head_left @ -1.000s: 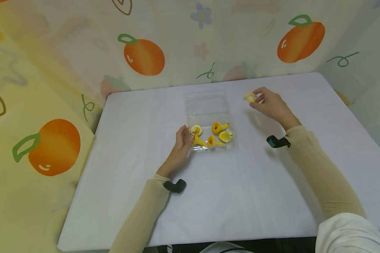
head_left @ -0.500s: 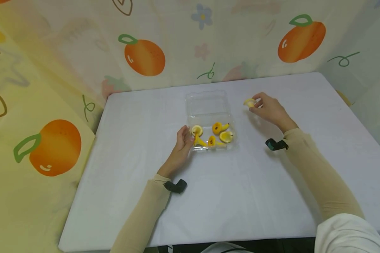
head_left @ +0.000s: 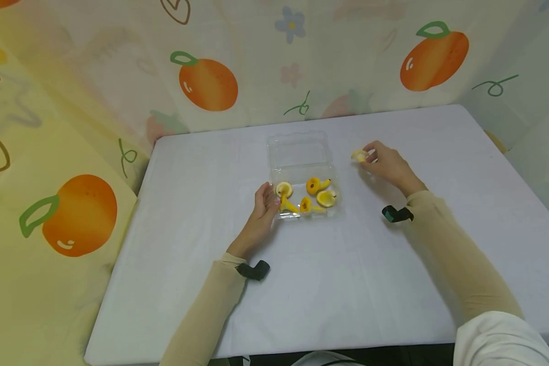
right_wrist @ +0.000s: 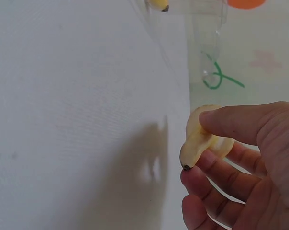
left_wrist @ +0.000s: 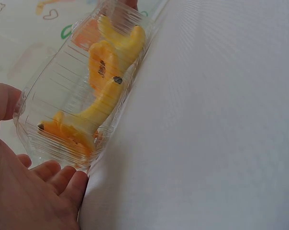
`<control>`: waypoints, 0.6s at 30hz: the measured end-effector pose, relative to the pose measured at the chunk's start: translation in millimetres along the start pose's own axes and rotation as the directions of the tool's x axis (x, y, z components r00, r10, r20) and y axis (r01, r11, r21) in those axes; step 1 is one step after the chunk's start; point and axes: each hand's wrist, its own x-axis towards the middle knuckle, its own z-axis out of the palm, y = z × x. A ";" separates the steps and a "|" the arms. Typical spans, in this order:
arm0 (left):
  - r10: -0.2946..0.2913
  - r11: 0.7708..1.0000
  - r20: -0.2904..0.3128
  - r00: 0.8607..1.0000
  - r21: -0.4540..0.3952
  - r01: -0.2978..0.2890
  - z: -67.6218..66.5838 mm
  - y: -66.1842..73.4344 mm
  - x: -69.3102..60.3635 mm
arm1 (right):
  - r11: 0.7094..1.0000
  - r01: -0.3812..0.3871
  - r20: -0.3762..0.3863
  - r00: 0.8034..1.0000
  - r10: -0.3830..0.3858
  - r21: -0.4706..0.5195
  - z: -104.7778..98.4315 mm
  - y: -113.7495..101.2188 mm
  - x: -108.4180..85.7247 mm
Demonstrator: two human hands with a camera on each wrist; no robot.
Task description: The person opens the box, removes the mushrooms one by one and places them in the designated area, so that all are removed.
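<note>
1. Right hand (head_left: 389, 162), one. Bent thumb and fingers pinch a single piece; the lower fingers curl loosely beneath. I log it to the right of the box, raised over the tabletop, its shadow falling on the cloth.
2. Pale mushroom-shaped piece (right_wrist: 194, 143), one. Cream-yellow, stem with a dark tip. Location: between the right thumb and fingers, apart from the box and clear of the table.
3. Left hand (head_left: 262, 211), one. Fingers rest along the left end of the box, thumb at its rim. From my wrist feed I cannot tell whether they pinch the wall or merely lie against it.
4. Clear plastic box (head_left: 308, 215), one. Standing on the table between the two hands, thin ribbed walls.
5. Lid (head_left: 299, 147), one. Transparent, folded back on the far side of the box.
6. Yellow and orange pieces (head_left: 326, 198), several. Lying at various angles inside the box; my left wrist view gives dark stem tips through the plastic.
7. White-covered table (head_left: 187, 203), one.
8. Beige sleeves (head_left: 457, 244), two, a black wrist mount (head_left: 253, 270) at each cuff.
9. Backdrop (head_left: 256, 30), cream, printed with oranges and flowers.
</note>
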 end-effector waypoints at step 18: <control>0.016 1.000 -0.007 1.000 -0.006 -0.016 1.0 3.5 -1.4 | 1.000 -0.019 0.017 1.000 0.019 -0.002 7.4 5.6 0.3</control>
